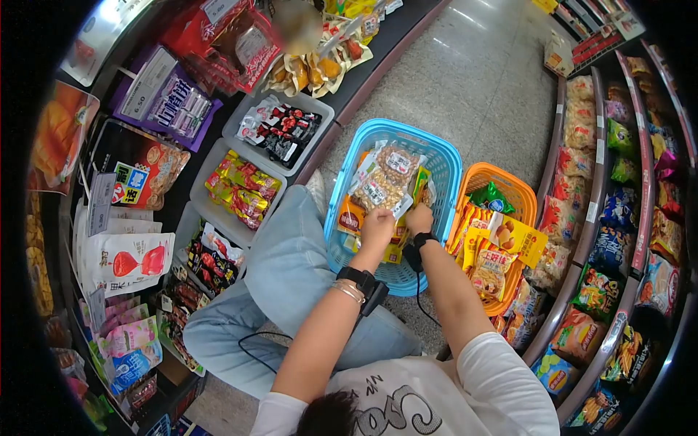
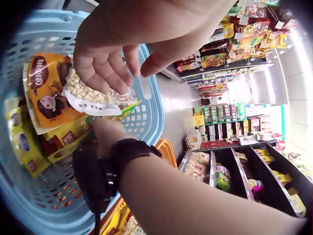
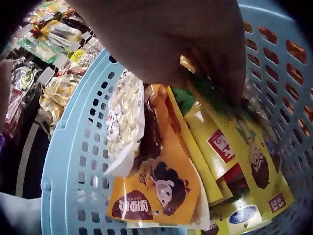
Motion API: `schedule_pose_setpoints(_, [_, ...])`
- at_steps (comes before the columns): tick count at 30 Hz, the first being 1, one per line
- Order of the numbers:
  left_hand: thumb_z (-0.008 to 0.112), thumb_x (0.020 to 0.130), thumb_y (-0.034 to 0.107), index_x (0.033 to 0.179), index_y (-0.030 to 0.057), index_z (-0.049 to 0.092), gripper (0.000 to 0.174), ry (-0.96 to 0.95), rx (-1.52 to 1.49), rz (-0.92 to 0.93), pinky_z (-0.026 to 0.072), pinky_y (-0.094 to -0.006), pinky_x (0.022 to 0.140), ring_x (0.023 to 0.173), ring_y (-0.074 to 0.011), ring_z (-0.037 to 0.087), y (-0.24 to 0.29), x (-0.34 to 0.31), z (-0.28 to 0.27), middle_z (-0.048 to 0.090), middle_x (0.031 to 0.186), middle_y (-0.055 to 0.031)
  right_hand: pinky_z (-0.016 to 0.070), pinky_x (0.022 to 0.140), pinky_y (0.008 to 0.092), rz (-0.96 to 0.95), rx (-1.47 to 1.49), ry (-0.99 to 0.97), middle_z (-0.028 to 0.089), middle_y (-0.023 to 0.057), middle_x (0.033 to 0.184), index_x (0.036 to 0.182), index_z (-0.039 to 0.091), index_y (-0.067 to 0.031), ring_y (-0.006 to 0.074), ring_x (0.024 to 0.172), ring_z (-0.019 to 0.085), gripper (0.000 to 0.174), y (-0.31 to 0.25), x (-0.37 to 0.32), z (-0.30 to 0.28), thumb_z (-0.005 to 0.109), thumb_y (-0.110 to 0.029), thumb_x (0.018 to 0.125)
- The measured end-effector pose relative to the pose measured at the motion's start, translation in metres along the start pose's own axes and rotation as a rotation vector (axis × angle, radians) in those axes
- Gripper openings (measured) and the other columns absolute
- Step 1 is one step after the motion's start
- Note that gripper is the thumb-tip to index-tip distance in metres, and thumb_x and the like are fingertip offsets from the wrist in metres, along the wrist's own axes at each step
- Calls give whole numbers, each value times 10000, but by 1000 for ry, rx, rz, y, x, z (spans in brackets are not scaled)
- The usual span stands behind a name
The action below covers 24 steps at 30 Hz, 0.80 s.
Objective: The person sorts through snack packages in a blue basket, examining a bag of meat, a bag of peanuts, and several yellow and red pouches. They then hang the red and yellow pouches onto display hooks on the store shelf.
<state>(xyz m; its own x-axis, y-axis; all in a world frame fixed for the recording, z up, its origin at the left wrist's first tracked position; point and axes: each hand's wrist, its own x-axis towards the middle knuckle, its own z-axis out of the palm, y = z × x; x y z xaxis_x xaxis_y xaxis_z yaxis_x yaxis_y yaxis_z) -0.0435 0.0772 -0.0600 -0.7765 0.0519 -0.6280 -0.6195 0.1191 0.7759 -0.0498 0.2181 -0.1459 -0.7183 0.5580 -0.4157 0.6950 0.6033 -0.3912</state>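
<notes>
My left hand [image 1: 376, 228] has its curled fingers at the near edge of a clear bag of peanuts [image 1: 378, 190], which lies on top inside the blue basket [image 1: 338, 225]. In the left wrist view, thumb and fingers come together at the bag's clear edge. My right hand [image 1: 419, 219] is down by the basket's right side, gripping the top of a yellow-green snack pouch [image 3: 249, 147]. An orange pouch with a cartoon girl [image 3: 161, 196] stands between the peanuts and the yellow packs. A second nut bag [image 1: 400, 161] lies at the basket's far end.
An orange basket [image 1: 527, 190] of yellow snack packs stands right of the blue one. Grey bins [image 1: 320, 109] of small wrapped snacks and hanging packs line the left. Shelves of bagged snacks [image 1: 574, 182] curve along the right. Bent legs in jeans [image 1: 291, 254] are close to the blue basket.
</notes>
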Motion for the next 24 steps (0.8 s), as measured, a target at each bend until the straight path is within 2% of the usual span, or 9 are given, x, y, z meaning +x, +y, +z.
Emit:
schedule_pose_setpoints(2, [578,795,128,919,11,628,178,73,-31,32,487,-297,661,727,-181,632,-5,4,-2,664,864,-109,501,787,466,31,-11,10,622,287,952,877,642,59,432,897,611,236,2,1,-8,602,-149,774])
schedule_pose_setpoints(5, [582,801,137,926,10,628,183,43,-137,-53,491,-307,654,727,-198,635,16,-10,-8,664,869,-111,496,789,471,-14,25,27,624,286,943,905,640,54,436,908,607,253,11,3,-23,602,-158,773])
schedule_pose_setpoints(10, [582,809,132,942,6,629,189,51,-96,5,493,-307,622,699,-189,629,5,-3,-11,664,868,-104,492,791,449,-157,-51,-32,631,272,923,902,650,31,408,869,618,286,24,6,-52,577,-213,772])
schedule_pose_setpoints(13, [568,835,138,1014,49,608,204,11,-56,-15,458,-276,598,708,-145,587,-4,6,-16,628,899,-58,483,802,453,-161,134,-81,631,267,913,900,656,19,407,838,622,282,18,-7,-87,569,-214,767])
schedule_pose_setpoints(14, [561,848,142,1047,71,598,215,-10,-46,-37,440,-263,588,713,-126,567,-5,7,-17,609,913,-35,522,745,421,-151,287,-118,655,224,873,932,645,32,359,778,649,288,39,8,-75,551,-210,807])
schedule_pose_setpoints(17, [527,829,79,1011,4,631,223,-1,-45,14,494,-286,701,815,-180,635,2,0,-21,670,930,-105,581,607,300,54,681,-331,664,98,812,945,615,16,217,675,670,208,-6,-46,-151,514,-149,867])
schedule_pose_setpoints(21, [460,831,-1,1067,16,619,286,-72,-118,56,492,-285,715,871,-185,622,10,-8,-27,655,1021,-117,568,651,321,50,937,-398,651,140,910,1008,556,37,221,770,663,265,-14,-71,-194,505,-186,873])
schedule_pose_setpoints(23, [426,822,-46,1092,22,611,335,-124,-133,54,491,-284,716,895,-191,618,10,-8,-30,643,1066,-126,553,731,371,26,1044,-422,637,144,981,1063,534,31,234,829,653,278,-16,-77,-206,478,-180,892])
schedule_pose_setpoints(24, [390,795,-97,1149,37,592,429,-167,-95,6,497,-286,727,908,-202,615,16,-10,-34,621,1116,-144,545,755,385,11,1121,-427,633,144,996,1075,528,29,239,853,648,279,-20,-83,-213,471,-176,895])
